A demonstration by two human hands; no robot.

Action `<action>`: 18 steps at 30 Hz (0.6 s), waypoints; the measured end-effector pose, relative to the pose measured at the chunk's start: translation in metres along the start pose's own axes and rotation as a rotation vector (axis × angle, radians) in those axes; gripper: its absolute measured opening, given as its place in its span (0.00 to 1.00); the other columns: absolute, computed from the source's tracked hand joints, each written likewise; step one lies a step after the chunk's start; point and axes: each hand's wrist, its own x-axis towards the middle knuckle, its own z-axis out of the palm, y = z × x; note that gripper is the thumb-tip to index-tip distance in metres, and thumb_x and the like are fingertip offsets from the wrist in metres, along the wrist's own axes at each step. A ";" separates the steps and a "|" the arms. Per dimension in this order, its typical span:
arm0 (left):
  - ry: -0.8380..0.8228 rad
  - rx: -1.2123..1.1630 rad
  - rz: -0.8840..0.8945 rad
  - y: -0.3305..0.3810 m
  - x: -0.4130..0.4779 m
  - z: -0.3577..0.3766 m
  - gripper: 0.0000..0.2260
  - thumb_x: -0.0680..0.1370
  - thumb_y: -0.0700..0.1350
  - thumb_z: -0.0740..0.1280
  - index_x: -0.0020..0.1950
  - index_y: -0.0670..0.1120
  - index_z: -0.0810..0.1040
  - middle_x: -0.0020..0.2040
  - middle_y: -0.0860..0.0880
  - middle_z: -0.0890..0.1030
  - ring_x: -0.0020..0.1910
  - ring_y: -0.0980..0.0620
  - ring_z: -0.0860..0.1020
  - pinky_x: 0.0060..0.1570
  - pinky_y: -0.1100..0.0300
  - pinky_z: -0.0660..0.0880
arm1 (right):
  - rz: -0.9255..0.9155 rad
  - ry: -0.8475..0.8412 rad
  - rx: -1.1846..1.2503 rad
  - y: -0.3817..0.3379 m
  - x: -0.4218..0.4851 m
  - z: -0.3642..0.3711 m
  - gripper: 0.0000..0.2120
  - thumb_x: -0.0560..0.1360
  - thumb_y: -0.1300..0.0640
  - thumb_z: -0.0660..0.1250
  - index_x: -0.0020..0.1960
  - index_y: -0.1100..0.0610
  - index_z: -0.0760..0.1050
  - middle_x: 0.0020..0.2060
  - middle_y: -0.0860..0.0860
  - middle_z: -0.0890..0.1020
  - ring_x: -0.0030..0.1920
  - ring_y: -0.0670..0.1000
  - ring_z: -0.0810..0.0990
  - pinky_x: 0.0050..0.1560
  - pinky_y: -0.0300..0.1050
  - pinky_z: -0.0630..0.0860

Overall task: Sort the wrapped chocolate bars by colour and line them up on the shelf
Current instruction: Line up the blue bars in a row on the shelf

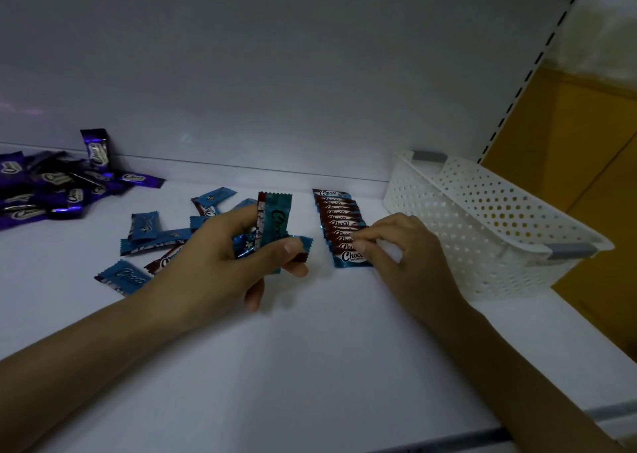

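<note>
A neat overlapping row of blue wrapped chocolate bars [339,227] runs front to back on the white shelf [310,349]. My right hand [396,249] pinches the right edge of the nearest bar in that row. My left hand [227,259] grips a few blue bars [275,225] held upright above the shelf. Loose blue bars [151,242] lie scattered left of it. A heap of purple bars [58,184] sits at the far left by the back wall.
A white perforated plastic basket [482,225] with grey handles stands at the right end of the shelf, close to the row. The shelf's back panel rises behind everything, and a slotted upright [537,56] runs along the right.
</note>
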 end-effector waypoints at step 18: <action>-0.202 0.106 -0.117 -0.006 0.001 0.014 0.10 0.70 0.58 0.67 0.39 0.52 0.75 0.39 0.53 0.85 0.20 0.57 0.70 0.21 0.65 0.68 | 0.223 -0.126 0.917 -0.029 0.004 -0.009 0.03 0.65 0.52 0.67 0.35 0.51 0.74 0.33 0.49 0.80 0.36 0.49 0.78 0.36 0.41 0.74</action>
